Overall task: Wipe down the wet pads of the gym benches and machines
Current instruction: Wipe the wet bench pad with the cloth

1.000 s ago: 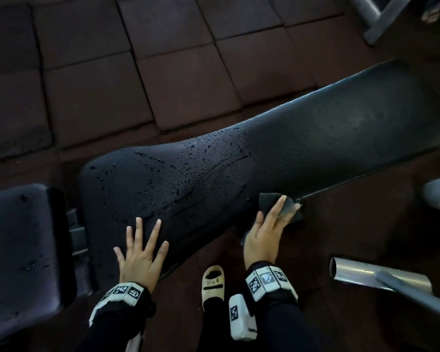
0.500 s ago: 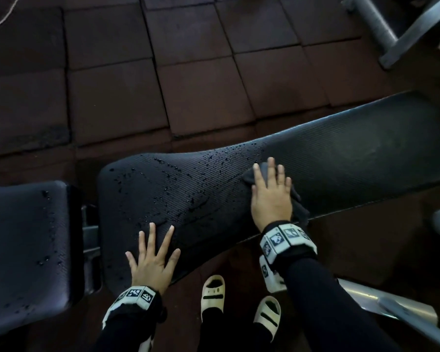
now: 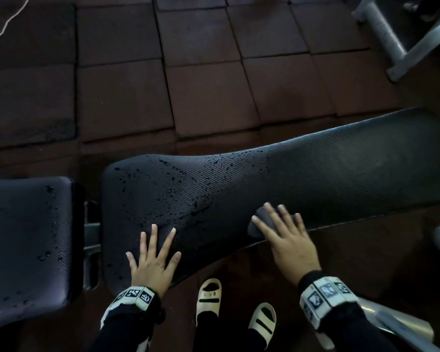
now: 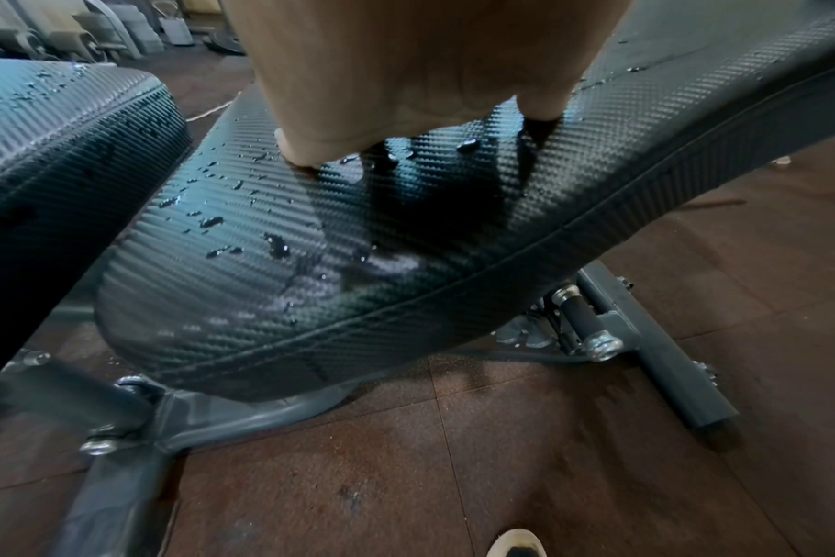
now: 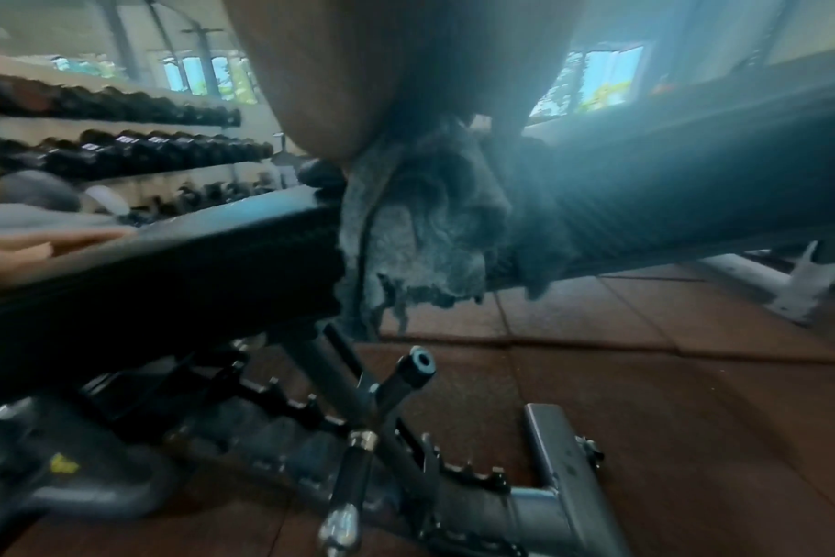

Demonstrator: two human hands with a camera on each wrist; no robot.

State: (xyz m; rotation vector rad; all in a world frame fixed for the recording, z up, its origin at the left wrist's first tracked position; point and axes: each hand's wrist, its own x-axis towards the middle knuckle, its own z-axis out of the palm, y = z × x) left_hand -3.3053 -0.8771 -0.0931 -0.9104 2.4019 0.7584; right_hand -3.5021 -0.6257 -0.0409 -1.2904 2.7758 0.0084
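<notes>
Listing by size, floor first: brown rubber tiles [image 3: 127, 97] fill the upper half of the head view, with a grey machine frame [image 3: 391, 39] in the upper right corner.

Back pad [image 3: 315, 179]: long black textured bench pad, running from left of centre up to the right edge. Right stretch looks dull and dry; left end carries water droplets [image 3: 178, 174], thickest toward the far edge and the middle.

Seat pad [image 3: 26, 240]: lower left of the frame, apart from the back pad across a hinge gap, also beaded with drops.

My right hand [image 3: 287, 240]: lower centre-right, fingers spread flat, pressing the cloth [image 3: 261, 219] onto the near edge of the back pad. In the right wrist view the grey, frayed cloth [image 5: 435, 218] hangs over the pad's side under my palm.

My left hand [image 3: 153, 262]: lower centre, fingers splayed and straight, resting on the near left part of the back pad and holding nothing.

My sandals [image 3: 208, 295]: bottom centre, on the floor.

Step in hand, as I judge it: wiping the back pad, right portion done. Next move calls for sweeping the cloth left across the wet end, lifting my left hand clear; then the seat pad.
</notes>
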